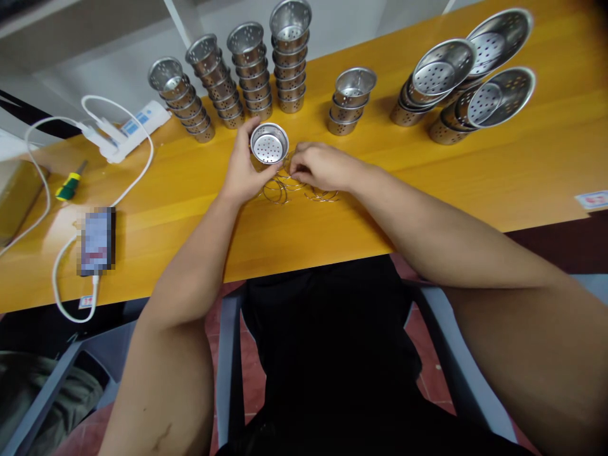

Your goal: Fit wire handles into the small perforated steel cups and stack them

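A small perforated metal cup (269,147) is gripped around its side by my left hand (242,166), its open top facing me. My right hand (320,166) is just to the right of the cup, with its fingers bent and pinched together. Whatever may be between those fingertips is too small to make out. Several thin wire rings (278,190) lie on the table under and between my hands. More wire rings (323,195) are just below my right hand.
Several tall stacks of perforated cups (247,69) line the table's back edge. A shorter stack (350,101) and wider tilted baskets (441,73) stand to the right. Leftward are a power strip (137,132), a screwdriver (70,185) and a cabled phone (97,242).
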`<state>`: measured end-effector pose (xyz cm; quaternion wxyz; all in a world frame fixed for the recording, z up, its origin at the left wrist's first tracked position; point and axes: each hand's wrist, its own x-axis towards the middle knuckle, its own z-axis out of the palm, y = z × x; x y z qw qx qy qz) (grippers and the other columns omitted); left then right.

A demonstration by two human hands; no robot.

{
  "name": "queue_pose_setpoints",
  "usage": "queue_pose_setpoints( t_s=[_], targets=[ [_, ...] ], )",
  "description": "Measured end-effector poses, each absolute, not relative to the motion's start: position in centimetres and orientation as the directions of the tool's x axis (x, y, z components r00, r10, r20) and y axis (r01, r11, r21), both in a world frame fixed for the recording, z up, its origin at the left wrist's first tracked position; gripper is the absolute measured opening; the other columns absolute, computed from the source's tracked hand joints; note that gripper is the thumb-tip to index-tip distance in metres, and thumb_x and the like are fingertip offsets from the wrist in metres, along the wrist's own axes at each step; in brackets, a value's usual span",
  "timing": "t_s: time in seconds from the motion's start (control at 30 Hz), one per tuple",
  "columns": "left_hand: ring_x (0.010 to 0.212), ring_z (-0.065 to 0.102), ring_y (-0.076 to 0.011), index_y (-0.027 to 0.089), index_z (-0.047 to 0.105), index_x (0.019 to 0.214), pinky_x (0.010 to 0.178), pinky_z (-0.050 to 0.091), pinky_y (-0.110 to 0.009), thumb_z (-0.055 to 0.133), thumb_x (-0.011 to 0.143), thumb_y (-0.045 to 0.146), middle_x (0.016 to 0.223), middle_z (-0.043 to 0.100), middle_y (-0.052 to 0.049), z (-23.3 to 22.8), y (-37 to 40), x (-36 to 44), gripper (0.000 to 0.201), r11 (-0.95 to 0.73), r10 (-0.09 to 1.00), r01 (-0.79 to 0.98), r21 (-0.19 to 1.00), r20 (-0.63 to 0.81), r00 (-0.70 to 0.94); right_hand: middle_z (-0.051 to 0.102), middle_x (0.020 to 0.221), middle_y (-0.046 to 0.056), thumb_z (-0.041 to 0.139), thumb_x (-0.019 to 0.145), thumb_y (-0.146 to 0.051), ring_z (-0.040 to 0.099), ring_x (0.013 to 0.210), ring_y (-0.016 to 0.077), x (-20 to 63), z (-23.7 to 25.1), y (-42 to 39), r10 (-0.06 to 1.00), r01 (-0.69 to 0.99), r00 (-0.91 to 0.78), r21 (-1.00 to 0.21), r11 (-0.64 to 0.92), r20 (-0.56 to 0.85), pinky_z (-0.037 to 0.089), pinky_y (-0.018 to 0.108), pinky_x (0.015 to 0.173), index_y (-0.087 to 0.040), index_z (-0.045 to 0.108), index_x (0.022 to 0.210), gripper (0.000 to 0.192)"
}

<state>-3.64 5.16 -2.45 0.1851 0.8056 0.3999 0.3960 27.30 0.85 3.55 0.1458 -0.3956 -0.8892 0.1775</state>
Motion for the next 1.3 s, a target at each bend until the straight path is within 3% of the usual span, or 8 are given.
queue_pose_setpoints(
  t_s=[0.33, 0.5, 0.63, 0.7, 0.77, 0.97, 1.13, 1.3],
  targets=[
    [0.192, 0.056, -0.0491, 0.037, 0.042, 0.194, 0.162, 0.050, -0.067, 0.094, 0.096, 0.103, 0.200, 0.057, -0.020, -2.8, 5.1, -3.7, 0.130, -0.601, 0.799, 0.475, 0.642, 0.474, 0.370, 0.081, 0.136, 0.018, 0.074, 0.117, -0.018, 0.081, 0.131, 0.0411, 27.0, 3.6, 0.5, 0.758, 0.676, -0.649, -0.404, 0.616, 0.067, 0.064, 0.053, 0.121, -0.025, 0.074, 0.107, 0.012],
    [0.190, 0.059, -0.0485, 0.039, 0.043, 0.192, 0.162, 0.050, -0.068, 0.092, 0.093, 0.108, 0.198, 0.058, -0.020, -2.9, 5.3, -3.7, 0.130, -0.598, 0.801, 0.465, 0.653, 0.480, 0.357, 0.082, 0.146, 0.016, 0.072, 0.124, -0.029, 0.080, 0.142, 0.0423, 28.1, 3.8, 1.1, 0.779, 0.655, -0.609, -0.458, 0.601, 0.151, 0.064, 0.058, 0.131, -0.029, 0.081, 0.131, 0.012],
    [0.189, 0.060, -0.0463, 0.042, 0.040, 0.194, 0.163, 0.050, -0.067, 0.088, 0.096, 0.109, 0.199, 0.057, -0.018, -2.7, 5.1, -3.8, 0.128, -0.579, 0.815, 0.482, 0.658, 0.476, 0.330, 0.080, 0.157, 0.019, 0.095, 0.114, -0.049, 0.072, 0.160, 0.0493, 29.3, 3.4, 2.0, 0.794, 0.670, -0.566, -0.438, 0.599, 0.220, 0.059, 0.066, 0.141, -0.029, 0.083, 0.149, 0.042],
    [0.189, 0.060, -0.0459, 0.041, 0.040, 0.194, 0.162, 0.052, -0.065, 0.087, 0.096, 0.109, 0.200, 0.057, -0.018, -2.8, 5.2, -4.0, 0.128, -0.578, 0.816, 0.482, 0.659, 0.476, 0.327, 0.081, 0.150, 0.019, 0.102, 0.108, -0.054, 0.074, 0.155, 0.0506, 29.6, 3.2, 2.4, 0.786, 0.691, -0.601, -0.401, 0.602, 0.145, 0.061, 0.067, 0.139, -0.027, 0.086, 0.141, 0.046],
    [0.189, 0.060, -0.0460, 0.040, 0.042, 0.193, 0.162, 0.052, -0.064, 0.088, 0.096, 0.110, 0.199, 0.058, -0.018, -3.0, 5.4, -4.0, 0.128, -0.586, 0.810, 0.473, 0.658, 0.484, 0.330, 0.082, 0.144, 0.019, 0.101, 0.109, -0.051, 0.078, 0.148, 0.0495, 29.7, 3.0, 2.6, 0.787, 0.706, -0.611, -0.389, 0.592, 0.089, 0.063, 0.066, 0.136, -0.026, 0.087, 0.131, 0.036],
    [0.181, 0.068, -0.0464, 0.034, 0.051, 0.184, 0.157, 0.058, -0.061, 0.094, 0.083, 0.115, 0.190, 0.066, -0.021, -3.7, 6.0, -3.8, 0.136, -0.599, 0.801, 0.420, 0.682, 0.523, 0.292, 0.088, 0.144, 0.019, 0.082, 0.120, -0.029, 0.085, 0.141, 0.0458, 28.5, 3.1, 2.0, 0.820, 0.733, -0.565, -0.400, 0.550, 0.091, 0.066, 0.060, 0.129, -0.023, 0.089, 0.127, 0.011],
    [0.179, 0.069, -0.0478, 0.033, 0.057, 0.179, 0.157, 0.058, -0.063, 0.100, 0.077, 0.115, 0.185, 0.070, -0.021, -3.7, 6.0, -3.6, 0.138, -0.594, 0.804, 0.399, 0.699, 0.528, 0.273, 0.088, 0.137, 0.018, 0.076, 0.125, -0.025, 0.086, 0.139, 0.0442, 27.9, 2.7, 1.7, 0.826, 0.741, -0.546, -0.379, 0.555, 0.143, 0.068, 0.059, 0.129, -0.022, 0.087, 0.118, 0.013],
    [0.180, 0.069, -0.0480, 0.032, 0.054, 0.182, 0.157, 0.058, -0.064, 0.100, 0.083, 0.111, 0.185, 0.069, -0.022, -4.4, 6.4, -3.8, 0.135, -0.616, 0.788, 0.372, 0.695, 0.539, 0.297, 0.085, 0.138, 0.018, 0.073, 0.129, -0.027, 0.083, 0.141, 0.0427, 28.2, 2.4, 2.0, 0.781, 0.696, -0.603, -0.372, 0.614, 0.162, 0.066, 0.058, 0.131, -0.023, 0.085, 0.121, 0.015]
  ],
)
